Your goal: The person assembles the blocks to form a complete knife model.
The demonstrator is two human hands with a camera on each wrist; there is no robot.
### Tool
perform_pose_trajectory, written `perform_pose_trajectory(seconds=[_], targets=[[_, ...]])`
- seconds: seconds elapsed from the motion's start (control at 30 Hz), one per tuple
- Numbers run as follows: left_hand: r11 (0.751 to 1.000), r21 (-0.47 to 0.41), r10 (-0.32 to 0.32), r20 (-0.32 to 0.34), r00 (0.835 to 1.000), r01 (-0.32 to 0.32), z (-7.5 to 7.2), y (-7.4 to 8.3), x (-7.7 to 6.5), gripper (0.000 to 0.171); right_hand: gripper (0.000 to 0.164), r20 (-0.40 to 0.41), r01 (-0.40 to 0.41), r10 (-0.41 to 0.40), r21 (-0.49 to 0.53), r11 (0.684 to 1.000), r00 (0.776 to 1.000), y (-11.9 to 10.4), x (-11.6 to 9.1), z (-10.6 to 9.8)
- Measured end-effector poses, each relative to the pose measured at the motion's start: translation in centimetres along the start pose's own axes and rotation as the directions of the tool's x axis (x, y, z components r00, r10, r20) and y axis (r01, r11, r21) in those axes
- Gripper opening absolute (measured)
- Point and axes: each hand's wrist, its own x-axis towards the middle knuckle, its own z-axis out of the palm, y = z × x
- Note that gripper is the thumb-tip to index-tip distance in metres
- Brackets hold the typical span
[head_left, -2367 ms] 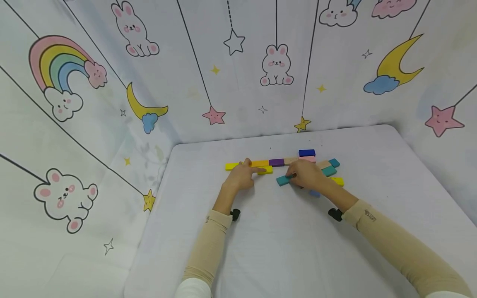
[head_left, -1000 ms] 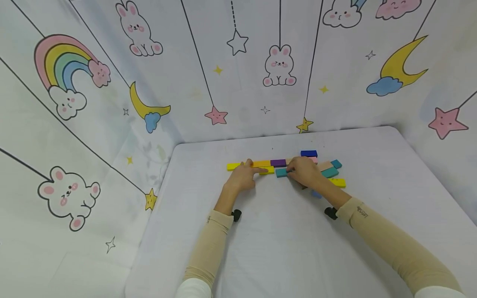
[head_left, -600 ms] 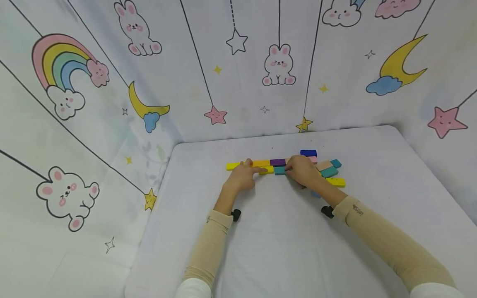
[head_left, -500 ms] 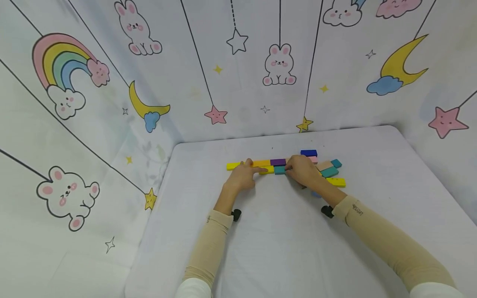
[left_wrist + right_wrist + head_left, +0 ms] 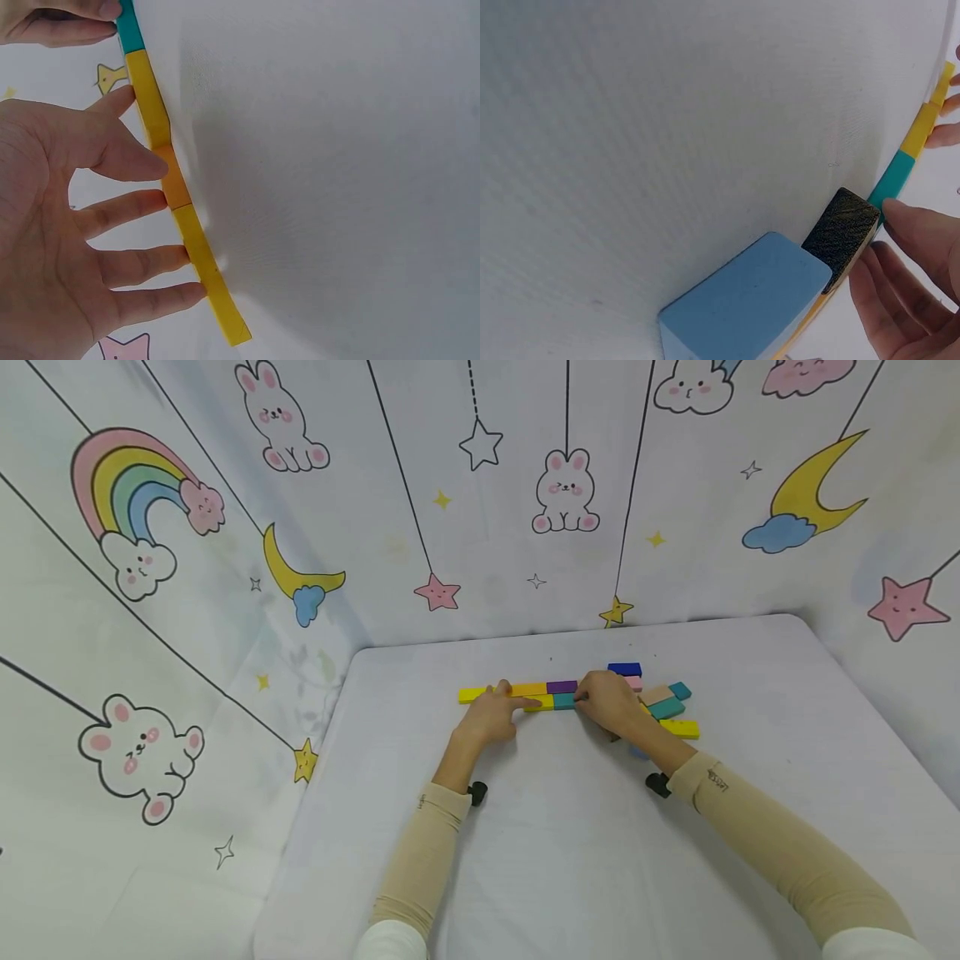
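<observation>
My left hand (image 5: 487, 717) rests with fingers extended along a row of long blocks. In the left wrist view its fingertips touch an orange block (image 5: 176, 180) and a yellow block (image 5: 214, 277), while the index finger reaches a second yellow block (image 5: 150, 97). My right hand (image 5: 611, 703) pinches a teal block (image 5: 564, 702) between thumb and fingers; the block's right end is hidden by the hand. The teal block lies end to end with the yellow block (image 5: 542, 702), in front of a purple block (image 5: 562, 687) in the back row.
Right of the hands lie a dark blue block (image 5: 624, 669), a pink block (image 5: 633, 682), a beige block (image 5: 656, 695), another teal block (image 5: 667, 708) and a yellow one (image 5: 681, 729). A blue block (image 5: 746, 296) and a dark-topped block (image 5: 841, 232) sit near the right hand.
My right hand has slid the teal block back and left, straightening it from a slant until it meets the yellow block's end. The left hand stays in place.
</observation>
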Motion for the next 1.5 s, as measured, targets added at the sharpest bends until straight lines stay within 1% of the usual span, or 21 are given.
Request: perform_pose_trajectory(seconds=[0.27,0.5,0.87,1.0,1.37,1.5], targets=[[1.000,0.000,-0.005,0.000,1.000,0.005,0.0,0.2,0.0,0.067,0.011,-0.003,-0.015,0.015,0.017,1.000,1.000,-0.2,-0.3,-0.2],[1.000,-0.016,-0.017,0.002,1.000,0.017,0.0,0.3,-0.1,0.067,0.011,-0.031,-0.007,0.008,0.036,0.999,1.000,0.0,-0.8,-0.5],[1.000,-0.018,-0.019,-0.002,1.000,0.019,0.3,0.2,0.1,0.067,0.015,-0.039,-0.052,0.053,0.039,0.998,0.998,0.8,-2.3,-1.5],[1.000,-0.005,-0.008,-0.006,1.000,0.008,0.2,0.2,0.1,0.066,0.016,-0.047,-0.044,0.046,0.024,0.999,0.998,1.3,-2.7,-1.7],[1.000,-0.015,0.002,-0.018,1.000,-0.002,0.1,0.2,-0.1,0.067,0.027,-0.007,-0.086,0.086,0.024,0.996,0.996,1.7,-4.0,-2.5],[1.000,-0.006,0.008,-0.021,1.000,-0.008,0.3,0.3,-0.1,0.067,0.026,-0.003,-0.085,0.085,0.021,0.996,0.996,2.2,-4.4,-2.4]])
